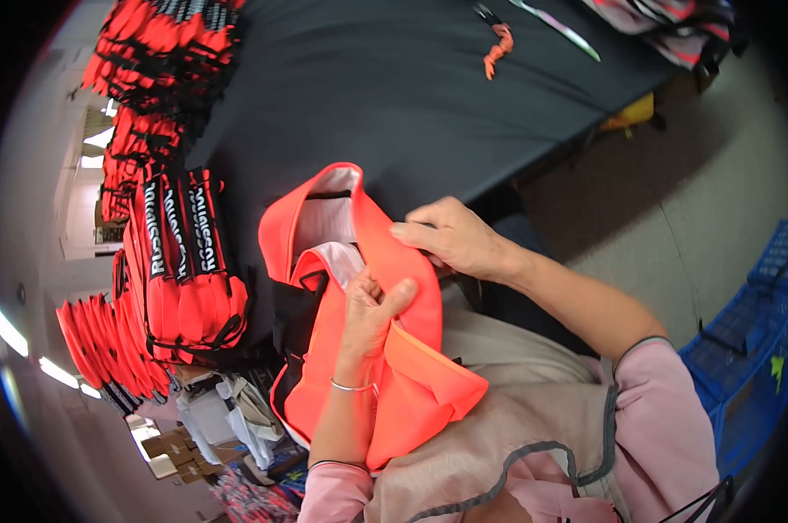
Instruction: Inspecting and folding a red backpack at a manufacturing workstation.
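Note:
A bright orange-red fabric bag (416, 392) with white lining lies over my lap and against the table edge, its upper part standing open in a loop. My left hand (372, 314) is closed on the bag's folded fabric near the middle, thumb on top. My right hand (459, 240) pinches the outer edge of the same orange-red bag, with the fingertips partly hidden behind the fabric. Black material shows along the bag's left side.
A black-covered table (350, 96) stretches ahead. Red bags with black straps (193, 296) are stacked at left, with more red pieces (163, 52) behind. A knotted orange strip (499, 52) and a slim white tool (560, 30) lie far right. A blue crate (743, 331) stands at right.

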Motion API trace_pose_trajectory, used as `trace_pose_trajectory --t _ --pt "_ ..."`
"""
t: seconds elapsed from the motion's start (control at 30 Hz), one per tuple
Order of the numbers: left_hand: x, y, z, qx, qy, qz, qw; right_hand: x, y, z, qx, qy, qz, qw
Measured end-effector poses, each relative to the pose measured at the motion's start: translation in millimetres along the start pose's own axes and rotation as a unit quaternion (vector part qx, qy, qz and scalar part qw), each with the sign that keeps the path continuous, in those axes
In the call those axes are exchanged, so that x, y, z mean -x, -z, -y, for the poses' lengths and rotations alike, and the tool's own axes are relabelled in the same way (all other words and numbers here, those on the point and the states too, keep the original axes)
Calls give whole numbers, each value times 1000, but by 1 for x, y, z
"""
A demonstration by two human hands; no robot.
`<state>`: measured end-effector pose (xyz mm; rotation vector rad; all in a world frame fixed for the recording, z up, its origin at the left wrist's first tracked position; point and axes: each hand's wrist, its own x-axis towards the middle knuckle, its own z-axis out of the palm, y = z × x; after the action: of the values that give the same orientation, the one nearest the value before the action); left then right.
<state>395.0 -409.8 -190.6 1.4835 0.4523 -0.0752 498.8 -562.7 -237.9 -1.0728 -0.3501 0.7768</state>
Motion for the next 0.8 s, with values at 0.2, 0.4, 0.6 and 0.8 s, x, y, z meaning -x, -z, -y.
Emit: trace_pose_trajectory --t 0.2,0.4,0.6,0.8 --pt "-80 53 -43 -548 -507 -107 657 13 19 2 72 -38 33 996" --pt "-128 124 -107 -672 -205 -3 712 21 5 27 157 -20 43 986" --pt "-116 170 -142 -547 -432 -27 716 24 13 64 127 17 -43 991" --pt "-134 193 -164 -533 -474 -86 696 -69 45 101 283 75 -20 956"
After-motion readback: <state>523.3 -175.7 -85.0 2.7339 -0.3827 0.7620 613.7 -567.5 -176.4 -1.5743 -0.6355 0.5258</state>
